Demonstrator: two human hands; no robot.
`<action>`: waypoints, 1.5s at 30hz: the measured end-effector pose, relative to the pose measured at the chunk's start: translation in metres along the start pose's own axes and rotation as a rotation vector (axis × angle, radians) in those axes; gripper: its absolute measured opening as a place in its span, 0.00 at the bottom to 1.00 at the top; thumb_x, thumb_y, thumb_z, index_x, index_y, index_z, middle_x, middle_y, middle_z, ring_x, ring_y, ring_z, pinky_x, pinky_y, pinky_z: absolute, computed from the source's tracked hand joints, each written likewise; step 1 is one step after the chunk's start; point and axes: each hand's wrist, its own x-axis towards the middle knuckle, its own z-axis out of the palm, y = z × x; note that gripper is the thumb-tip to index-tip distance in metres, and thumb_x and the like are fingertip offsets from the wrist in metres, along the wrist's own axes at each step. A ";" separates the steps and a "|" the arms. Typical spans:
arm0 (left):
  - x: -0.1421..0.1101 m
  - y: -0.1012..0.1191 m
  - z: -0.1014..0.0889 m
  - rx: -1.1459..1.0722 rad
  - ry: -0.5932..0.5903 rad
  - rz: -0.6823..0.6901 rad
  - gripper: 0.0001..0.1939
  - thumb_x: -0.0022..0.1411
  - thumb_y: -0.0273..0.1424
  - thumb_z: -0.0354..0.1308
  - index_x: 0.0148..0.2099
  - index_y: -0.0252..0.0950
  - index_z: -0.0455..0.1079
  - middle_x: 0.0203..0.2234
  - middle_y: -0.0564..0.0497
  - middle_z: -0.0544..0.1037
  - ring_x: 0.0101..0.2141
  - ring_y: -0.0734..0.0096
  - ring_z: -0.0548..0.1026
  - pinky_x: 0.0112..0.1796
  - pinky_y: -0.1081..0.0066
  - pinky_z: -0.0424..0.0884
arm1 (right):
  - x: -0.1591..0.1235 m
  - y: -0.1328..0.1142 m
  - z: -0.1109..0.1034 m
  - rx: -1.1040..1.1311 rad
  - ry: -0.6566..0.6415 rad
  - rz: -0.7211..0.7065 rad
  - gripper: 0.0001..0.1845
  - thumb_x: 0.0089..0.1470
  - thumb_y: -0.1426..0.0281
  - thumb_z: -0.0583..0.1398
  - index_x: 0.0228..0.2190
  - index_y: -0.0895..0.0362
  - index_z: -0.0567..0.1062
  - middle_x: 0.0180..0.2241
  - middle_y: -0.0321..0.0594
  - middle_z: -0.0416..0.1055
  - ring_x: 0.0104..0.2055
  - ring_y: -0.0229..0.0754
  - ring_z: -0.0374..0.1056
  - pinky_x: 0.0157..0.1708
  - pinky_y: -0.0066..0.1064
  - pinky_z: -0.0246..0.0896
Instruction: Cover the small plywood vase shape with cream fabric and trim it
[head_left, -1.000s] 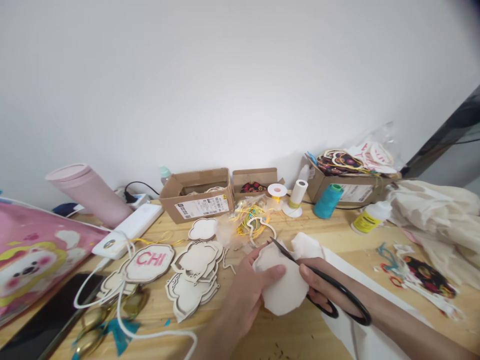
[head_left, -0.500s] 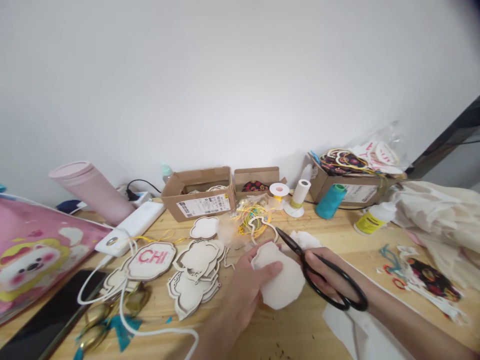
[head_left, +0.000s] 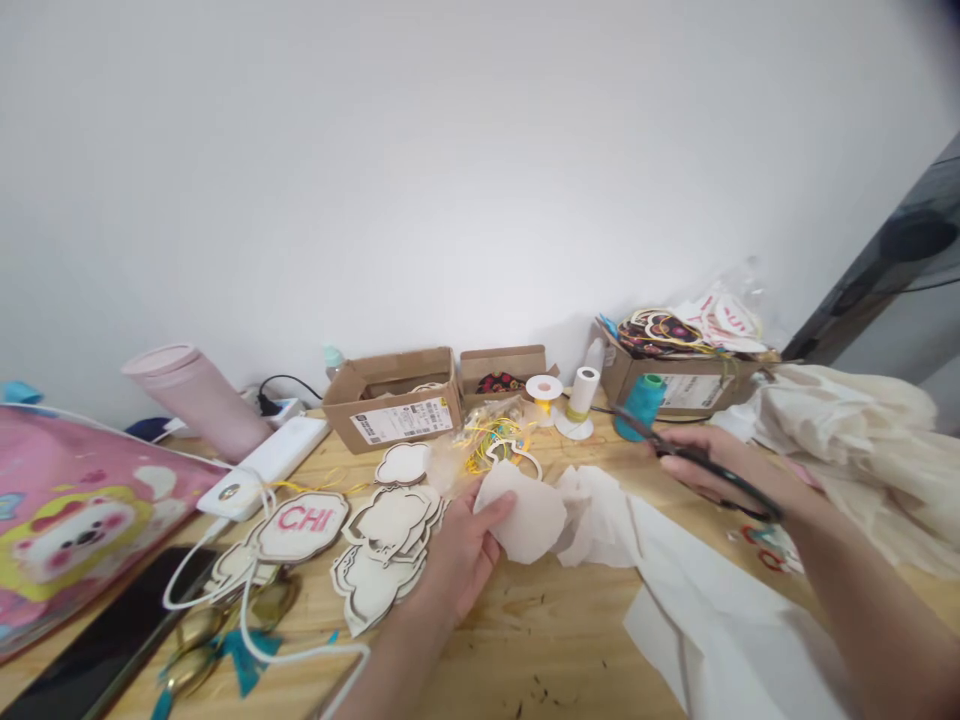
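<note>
A rounded white piece of thin, cloth-like or papery material (head_left: 529, 525) is held just above the wooden table (head_left: 555, 640), its left edge pinched by the left hand (head_left: 466, 548), thumb on top and fingers beneath. It looks very light and limp, stiff enough to stand out flat from the pinch but likely to crease or tear if tugged; the rim seems the best hold, thumb laid flat. To the right of the piece, well apart from it, the right hand (head_left: 709, 462) is closed around black-handled metal scissors (head_left: 739, 490); blur hides whether the blades are parted. Just right of the piece starts a long crumpled white sheet (head_left: 720, 570). Beyond the piece and to its left, an open brown cardboard box with a white label (head_left: 401, 422) holds a few pale flat shapes (head_left: 427, 388). Straight beyond the piece, a smaller brown cardboard box (head_left: 502, 358) shows a dark floral scrap (head_left: 501, 382). Beyond and to its right, a heaped brown cardboard box (head_left: 694, 390) carries dark floral pieces with yellow cord (head_left: 660, 330) and pink-lettered white pieces (head_left: 727, 318).
</note>
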 end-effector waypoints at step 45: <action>0.000 -0.007 0.004 0.034 0.064 -0.202 0.14 0.50 0.21 0.59 0.41 0.29 0.67 0.32 0.44 0.77 0.33 0.64 0.76 0.37 0.68 0.72 | 0.009 0.071 0.021 -0.756 0.193 0.074 0.26 0.40 0.77 0.56 0.45 0.56 0.69 0.42 0.43 0.71 0.40 0.48 0.69 0.37 0.34 0.64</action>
